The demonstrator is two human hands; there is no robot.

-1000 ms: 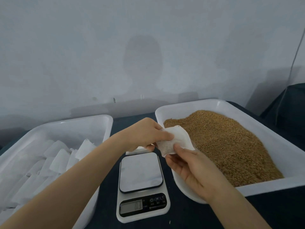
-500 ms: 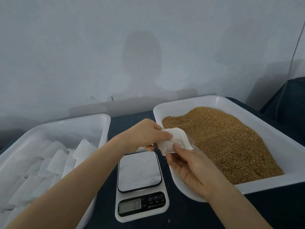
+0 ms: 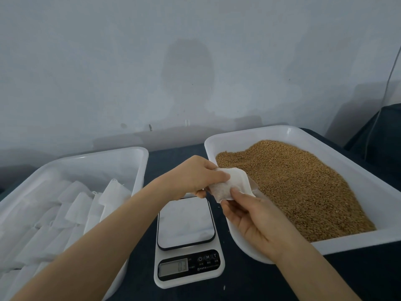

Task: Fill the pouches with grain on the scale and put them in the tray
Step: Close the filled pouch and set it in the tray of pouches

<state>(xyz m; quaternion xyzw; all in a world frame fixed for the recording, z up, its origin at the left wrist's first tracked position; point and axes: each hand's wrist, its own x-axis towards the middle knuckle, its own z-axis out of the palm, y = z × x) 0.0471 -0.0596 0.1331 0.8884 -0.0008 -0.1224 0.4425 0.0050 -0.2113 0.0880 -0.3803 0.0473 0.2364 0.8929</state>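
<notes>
Two hands share one small white pouch (image 3: pixel 230 186). The left hand (image 3: pixel 195 177) pinches its upper left edge between thumb and fingers, and the right hand (image 3: pixel 256 222) holds the lower edge, thumb on top and fingers curled beneath. The pouch hangs in the air over the far right corner of the scale (image 3: pixel 186 222), just beside the near left corner of the grain tray (image 3: pixel 347 246), touching neither.

A brownish tint through the fabric suggests grain inside; whether its mouth is closed I cannot tell. If it is open, any tilt probably drops kernels onto the scale plate or the dark table (image 3: pixel 178 153), away from the heaped grain (image 3: pixel 293 187). Both grips sit on thin edges only, so a loaded pouch could slip from either.

The display (image 3: pixel 173 267) shows a small figure though the plate is bare. Weighing without zeroing would likely skew the fill.

The tray (image 3: pixel 138 170) on the left holds rows of white pouches (image 3: pixel 76 207). Carrying this one there means crossing the scale, and a brush against the plate could nudge it.
</notes>
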